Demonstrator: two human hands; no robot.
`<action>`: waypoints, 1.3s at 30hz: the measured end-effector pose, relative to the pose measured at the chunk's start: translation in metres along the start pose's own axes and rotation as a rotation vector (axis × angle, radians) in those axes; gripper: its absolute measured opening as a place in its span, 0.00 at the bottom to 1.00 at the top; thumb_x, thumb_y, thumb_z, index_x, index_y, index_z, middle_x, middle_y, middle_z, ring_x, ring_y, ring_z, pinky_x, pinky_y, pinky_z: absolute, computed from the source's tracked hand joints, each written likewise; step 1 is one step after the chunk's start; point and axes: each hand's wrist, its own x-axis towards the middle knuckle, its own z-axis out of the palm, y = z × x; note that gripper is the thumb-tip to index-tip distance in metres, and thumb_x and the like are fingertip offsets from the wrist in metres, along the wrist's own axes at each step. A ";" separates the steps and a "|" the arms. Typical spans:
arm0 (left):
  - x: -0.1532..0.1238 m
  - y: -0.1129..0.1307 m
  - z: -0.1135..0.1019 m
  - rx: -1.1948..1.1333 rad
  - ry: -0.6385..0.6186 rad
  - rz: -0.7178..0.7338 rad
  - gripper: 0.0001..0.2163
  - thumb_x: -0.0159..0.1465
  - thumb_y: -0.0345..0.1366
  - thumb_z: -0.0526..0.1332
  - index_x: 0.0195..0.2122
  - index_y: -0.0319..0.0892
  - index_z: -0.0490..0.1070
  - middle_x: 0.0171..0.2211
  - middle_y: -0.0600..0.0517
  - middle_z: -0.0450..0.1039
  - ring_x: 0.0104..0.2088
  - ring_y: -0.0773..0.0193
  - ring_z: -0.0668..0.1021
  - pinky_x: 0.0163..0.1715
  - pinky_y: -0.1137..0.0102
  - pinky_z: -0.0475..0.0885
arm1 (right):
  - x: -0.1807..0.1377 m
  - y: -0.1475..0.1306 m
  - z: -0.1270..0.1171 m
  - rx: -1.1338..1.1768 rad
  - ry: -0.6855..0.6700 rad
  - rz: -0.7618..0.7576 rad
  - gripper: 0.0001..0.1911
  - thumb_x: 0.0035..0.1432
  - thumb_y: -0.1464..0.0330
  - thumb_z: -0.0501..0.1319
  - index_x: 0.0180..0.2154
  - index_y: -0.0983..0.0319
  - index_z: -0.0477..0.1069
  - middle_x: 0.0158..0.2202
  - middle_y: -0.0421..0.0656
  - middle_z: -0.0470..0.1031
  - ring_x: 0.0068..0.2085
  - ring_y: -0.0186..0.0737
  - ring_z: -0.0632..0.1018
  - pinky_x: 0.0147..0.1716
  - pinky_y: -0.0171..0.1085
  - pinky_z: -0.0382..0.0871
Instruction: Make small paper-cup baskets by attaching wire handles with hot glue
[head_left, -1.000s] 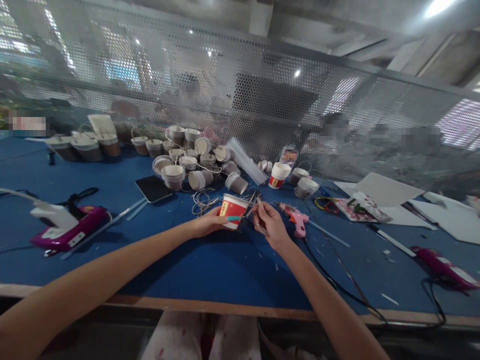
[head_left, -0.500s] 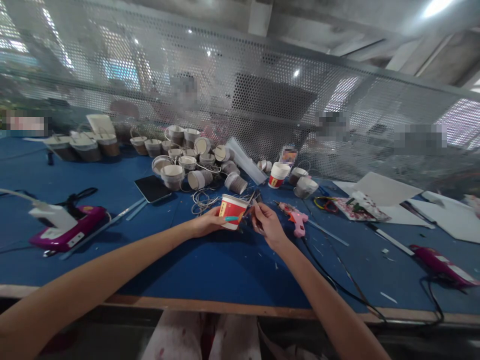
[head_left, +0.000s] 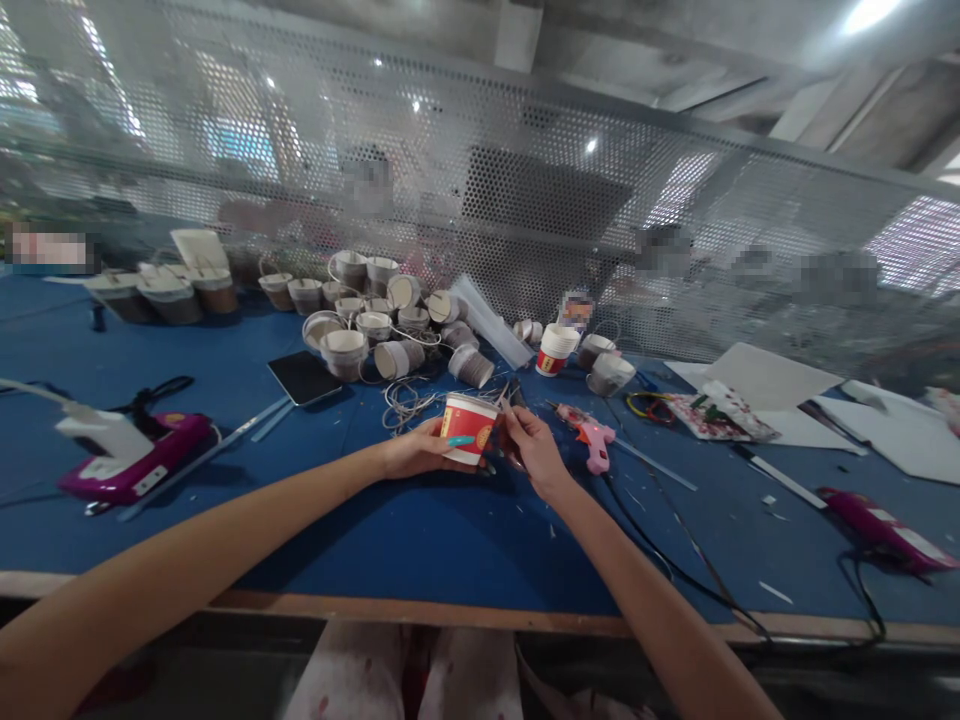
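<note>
Our left hand (head_left: 415, 452) grips a red-and-white paper cup (head_left: 468, 428) over the blue table (head_left: 420, 540). Our right hand (head_left: 531, 446) is closed on scissors (head_left: 507, 397) — blades just beside the cup's rim.

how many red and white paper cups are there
2. The held cup is in the left hand; the standing cup is farther back on the blue table. More may be nested inside it.

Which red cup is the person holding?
The front cup, gripped in the left hand. The back cup stands by itself farther away, with no hand on it.
</note>
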 end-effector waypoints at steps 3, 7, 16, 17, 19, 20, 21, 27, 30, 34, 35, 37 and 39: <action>0.001 0.001 -0.001 0.015 0.069 0.010 0.25 0.46 0.34 0.69 0.46 0.36 0.69 0.44 0.42 0.74 0.43 0.52 0.77 0.48 0.55 0.66 | 0.000 -0.001 -0.008 -0.365 0.257 -0.209 0.20 0.57 0.50 0.50 0.33 0.61 0.65 0.31 0.43 0.66 0.29 0.36 0.69 0.25 0.35 0.66; 0.003 0.002 -0.004 0.015 0.223 0.037 0.25 0.43 0.30 0.70 0.44 0.38 0.69 0.39 0.46 0.76 0.41 0.55 0.78 0.45 0.59 0.69 | 0.001 -0.009 -0.032 -0.860 0.664 -0.203 0.22 0.56 0.54 0.52 0.43 0.66 0.61 0.47 0.57 0.61 0.46 0.49 0.68 0.41 0.46 0.66; 0.006 0.000 -0.012 0.031 0.387 0.128 0.27 0.42 0.30 0.71 0.45 0.40 0.68 0.34 0.50 0.76 0.33 0.63 0.78 0.34 0.71 0.69 | 0.010 -0.005 -0.085 -1.209 0.597 0.666 0.52 0.44 0.48 0.61 0.56 0.80 0.48 0.52 0.72 0.60 0.55 0.65 0.64 0.49 0.52 0.60; 0.007 0.000 -0.012 0.030 0.396 0.122 0.28 0.41 0.31 0.71 0.45 0.40 0.68 0.33 0.50 0.76 0.32 0.63 0.78 0.33 0.71 0.70 | 0.012 -0.001 -0.089 -1.190 0.570 0.657 0.51 0.45 0.51 0.62 0.58 0.80 0.45 0.50 0.71 0.63 0.54 0.63 0.67 0.48 0.50 0.62; 0.007 0.000 -0.011 0.023 0.411 0.103 0.29 0.42 0.31 0.71 0.47 0.42 0.67 0.32 0.51 0.76 0.32 0.62 0.79 0.33 0.70 0.70 | 0.014 0.006 -0.099 -1.099 0.535 0.591 0.51 0.45 0.58 0.62 0.59 0.81 0.40 0.44 0.66 0.70 0.47 0.58 0.73 0.43 0.47 0.66; 0.007 0.001 -0.010 0.019 0.416 0.098 0.28 0.43 0.31 0.71 0.47 0.42 0.67 0.32 0.52 0.76 0.33 0.62 0.79 0.34 0.69 0.71 | 0.015 0.010 -0.103 -1.031 0.527 0.539 0.51 0.44 0.61 0.63 0.59 0.81 0.40 0.39 0.63 0.73 0.42 0.56 0.76 0.39 0.46 0.68; 0.007 0.001 -0.010 0.015 0.418 0.098 0.27 0.44 0.31 0.71 0.47 0.42 0.67 0.33 0.51 0.76 0.34 0.61 0.79 0.36 0.69 0.71 | 0.016 0.012 -0.106 -0.954 0.532 0.489 0.51 0.42 0.62 0.64 0.58 0.82 0.40 0.34 0.59 0.74 0.36 0.55 0.77 0.34 0.45 0.69; 0.007 0.005 -0.005 -0.030 0.396 0.090 0.20 0.47 0.32 0.69 0.42 0.38 0.70 0.39 0.45 0.76 0.41 0.55 0.78 0.43 0.61 0.70 | 0.015 0.000 -0.091 -0.652 0.699 0.079 0.39 0.41 0.63 0.63 0.50 0.69 0.48 0.22 0.38 0.67 0.22 0.43 0.71 0.24 0.40 0.66; 0.007 0.005 -0.003 -0.047 0.414 0.068 0.20 0.48 0.33 0.69 0.42 0.38 0.70 0.39 0.45 0.76 0.41 0.54 0.78 0.45 0.59 0.70 | 0.011 -0.008 -0.068 -0.667 0.747 -0.249 0.33 0.41 0.64 0.63 0.46 0.61 0.47 0.27 0.36 0.64 0.28 0.39 0.72 0.31 0.40 0.67; 0.009 0.004 -0.001 -0.030 0.459 0.064 0.19 0.49 0.32 0.69 0.42 0.38 0.70 0.38 0.46 0.76 0.38 0.56 0.79 0.45 0.58 0.70 | 0.004 -0.008 -0.041 -0.670 0.679 -0.461 0.30 0.45 0.64 0.62 0.44 0.59 0.46 0.31 0.36 0.61 0.29 0.36 0.70 0.32 0.39 0.66; 0.010 0.003 -0.001 -0.023 0.465 0.064 0.19 0.49 0.32 0.69 0.42 0.38 0.70 0.38 0.46 0.76 0.38 0.56 0.79 0.44 0.58 0.70 | 0.002 -0.007 -0.035 -0.676 0.663 -0.491 0.30 0.45 0.64 0.62 0.44 0.59 0.46 0.31 0.37 0.61 0.29 0.36 0.70 0.31 0.39 0.66; 0.011 0.003 -0.001 -0.008 0.465 0.067 0.20 0.48 0.32 0.70 0.43 0.37 0.70 0.37 0.46 0.77 0.37 0.57 0.79 0.43 0.59 0.71 | -0.001 -0.006 -0.026 -0.671 0.618 -0.532 0.30 0.46 0.65 0.62 0.45 0.60 0.46 0.32 0.37 0.60 0.29 0.36 0.70 0.30 0.38 0.67; 0.012 0.002 -0.002 0.004 0.453 0.070 0.21 0.47 0.33 0.71 0.43 0.37 0.70 0.37 0.46 0.77 0.37 0.57 0.79 0.41 0.61 0.72 | -0.003 -0.006 -0.019 -0.653 0.581 -0.556 0.29 0.47 0.66 0.62 0.46 0.60 0.45 0.33 0.38 0.60 0.28 0.34 0.70 0.29 0.37 0.67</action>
